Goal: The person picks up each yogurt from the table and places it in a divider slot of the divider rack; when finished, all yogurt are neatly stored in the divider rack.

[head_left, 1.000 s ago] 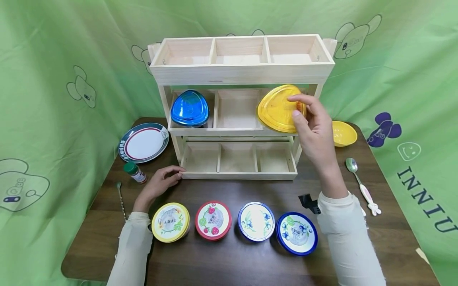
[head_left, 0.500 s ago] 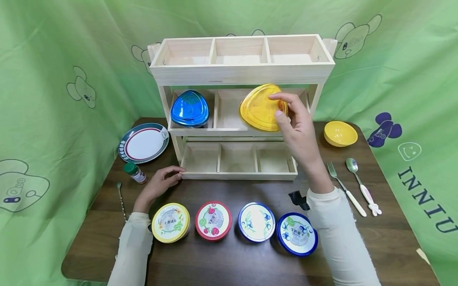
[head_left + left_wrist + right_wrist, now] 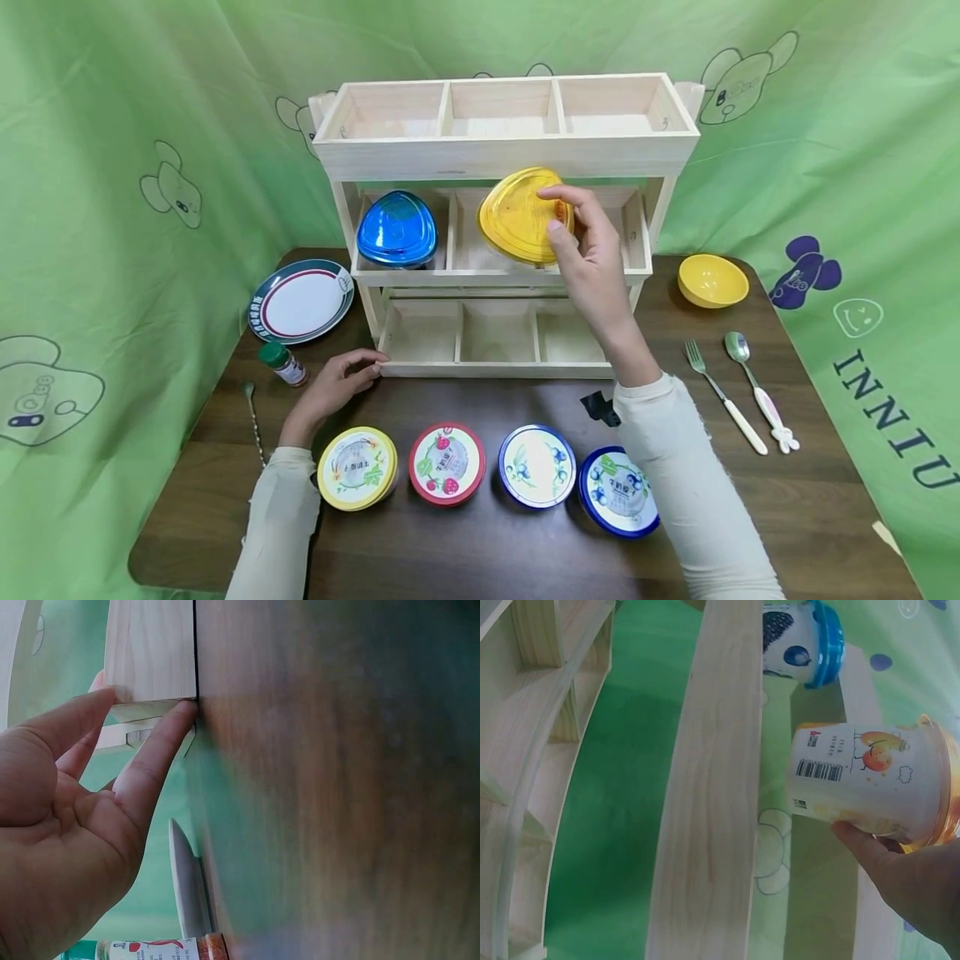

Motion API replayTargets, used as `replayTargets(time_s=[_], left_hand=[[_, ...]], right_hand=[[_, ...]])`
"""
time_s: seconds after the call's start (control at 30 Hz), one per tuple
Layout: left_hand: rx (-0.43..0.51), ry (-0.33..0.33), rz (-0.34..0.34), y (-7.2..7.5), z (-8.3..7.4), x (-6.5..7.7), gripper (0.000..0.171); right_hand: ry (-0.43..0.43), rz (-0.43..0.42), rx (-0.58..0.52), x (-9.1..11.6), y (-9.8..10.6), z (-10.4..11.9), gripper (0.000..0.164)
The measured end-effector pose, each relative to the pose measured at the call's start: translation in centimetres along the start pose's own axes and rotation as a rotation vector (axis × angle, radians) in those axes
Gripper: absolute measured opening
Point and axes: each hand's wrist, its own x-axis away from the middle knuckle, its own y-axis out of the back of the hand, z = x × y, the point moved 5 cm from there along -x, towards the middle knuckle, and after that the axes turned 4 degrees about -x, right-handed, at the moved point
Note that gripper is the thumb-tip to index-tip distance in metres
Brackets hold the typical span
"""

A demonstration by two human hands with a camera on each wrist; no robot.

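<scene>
My right hand (image 3: 596, 262) holds a plastic tub with a clear yellow lid (image 3: 517, 215) by its side, tilted in front of the middle tier of a wooden shelf (image 3: 506, 158). In the right wrist view, the tub's pale wall (image 3: 866, 776) shows a barcode and an orange cartoon fruit, and its base is apart from the board. A blue-lidded tub (image 3: 397, 229) stands in the middle tier's left compartment. At the lower left, my left hand (image 3: 341, 387) holds the bottom tray's front corner, thumb and fingers around the board end (image 3: 150, 652).
Four-in-a-row lidded jars stand in front: yellow (image 3: 357, 468), red (image 3: 447, 463), white-and-blue (image 3: 537, 465) and dark blue (image 3: 618, 492), partly behind the right sleeve. A plate (image 3: 303, 300) and spice bottle (image 3: 283, 363) are left; a yellow bowl (image 3: 712, 281), fork (image 3: 726, 398) and spoon (image 3: 761, 392) right.
My right hand has carried the yellow-lidded tub leftward, from before the right compartment to before the middle one. The fork and whole bowl have come into view. My left hand stays put.
</scene>
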Motion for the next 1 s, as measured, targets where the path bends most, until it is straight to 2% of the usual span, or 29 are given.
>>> replayTargets(time_s=[0.27,0.57,1.0], left_hand=[[0.006,-0.012,-0.005,-0.1,0.0,0.1,0.033],[0.007,-0.003,-0.005,0.0,0.2,0.0,0.034],[-0.006,-0.011,-0.015,-0.1,0.0,0.1,0.035]], right_hand=[[-0.073,0.015,0.005,0.1,-1.0,-1.7,0.036],[-0.088,0.012,0.014,-0.1,-1.7,-2.7,0.034],[-0.162,0.028,0.078,0.0,-2.3,-4.1,0.032]])
